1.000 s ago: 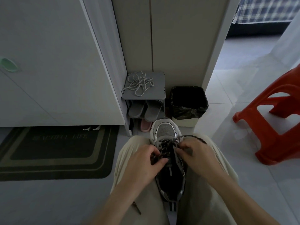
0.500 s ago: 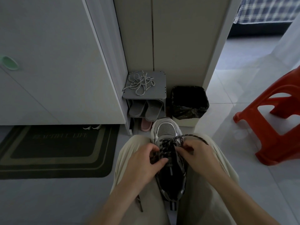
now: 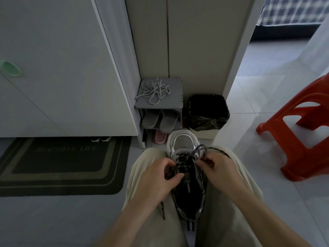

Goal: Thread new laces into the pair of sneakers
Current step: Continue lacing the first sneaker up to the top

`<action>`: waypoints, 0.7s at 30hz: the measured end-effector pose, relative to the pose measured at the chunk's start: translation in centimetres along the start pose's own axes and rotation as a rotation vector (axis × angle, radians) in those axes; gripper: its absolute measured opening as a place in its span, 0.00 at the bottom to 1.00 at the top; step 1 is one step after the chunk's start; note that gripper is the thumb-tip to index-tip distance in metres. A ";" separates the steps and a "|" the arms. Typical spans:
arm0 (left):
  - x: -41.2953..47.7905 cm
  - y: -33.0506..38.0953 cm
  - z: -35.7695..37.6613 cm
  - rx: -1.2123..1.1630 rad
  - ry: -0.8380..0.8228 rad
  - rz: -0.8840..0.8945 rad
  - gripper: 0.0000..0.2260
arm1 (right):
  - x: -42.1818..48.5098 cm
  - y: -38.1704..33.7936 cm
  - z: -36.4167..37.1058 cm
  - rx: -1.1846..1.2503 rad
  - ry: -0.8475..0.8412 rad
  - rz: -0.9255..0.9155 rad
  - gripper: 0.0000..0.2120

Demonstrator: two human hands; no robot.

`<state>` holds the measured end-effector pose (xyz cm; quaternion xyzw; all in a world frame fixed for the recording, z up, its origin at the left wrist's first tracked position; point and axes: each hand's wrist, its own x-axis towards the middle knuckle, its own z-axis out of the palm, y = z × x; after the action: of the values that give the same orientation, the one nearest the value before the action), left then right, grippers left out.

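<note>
While the sneaker (image 3: 183,145) sits wedged between the person's thighs with its toe pointing away, both hands work at its eyelets. The left hand (image 3: 156,177) pinches the dark speckled lace (image 3: 185,155) at the left row of eyelets, thumb and forefinger closed on it. The right hand (image 3: 217,168) has its fingertips curled round the same lace at the right row, where a slack loop (image 3: 219,152) arcs out over the right knee. One free end (image 3: 162,211) hangs down the left thigh. Crossings fill the lower eyelets near the toe, while the part over the dark tongue (image 3: 188,191) looks unlaced, so the step in hand seems to be about midway up this shoe. Next, I judge, the slack loop needs drawing through until the crossing lies flat. Then a tip must be fed into the next eyelet up on the opposite side, keeping both ends even. A tangle of pale laces (image 3: 154,91) lies on the small grey rack (image 3: 175,102) ahead, beside a lined bin (image 3: 208,111); the second sneaker I cannot pick out
</note>
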<state>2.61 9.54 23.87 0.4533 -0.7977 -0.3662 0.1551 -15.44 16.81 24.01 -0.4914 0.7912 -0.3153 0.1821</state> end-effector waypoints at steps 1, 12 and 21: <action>0.0 0.0 0.0 -0.008 -0.001 -0.005 0.12 | 0.1 0.0 -0.1 -0.001 0.040 0.009 0.08; 0.1 0.0 0.0 -0.001 0.009 -0.005 0.12 | -0.3 -0.3 -0.4 0.077 -0.041 -0.025 0.06; 0.0 0.1 -0.1 -0.005 -0.001 -0.006 0.11 | 0.5 -0.2 -1.0 0.241 0.076 0.133 0.07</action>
<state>2.60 9.53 23.98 0.4550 -0.7955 -0.3691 0.1549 -16.13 16.62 24.84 -0.4002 0.7846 -0.4138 0.2301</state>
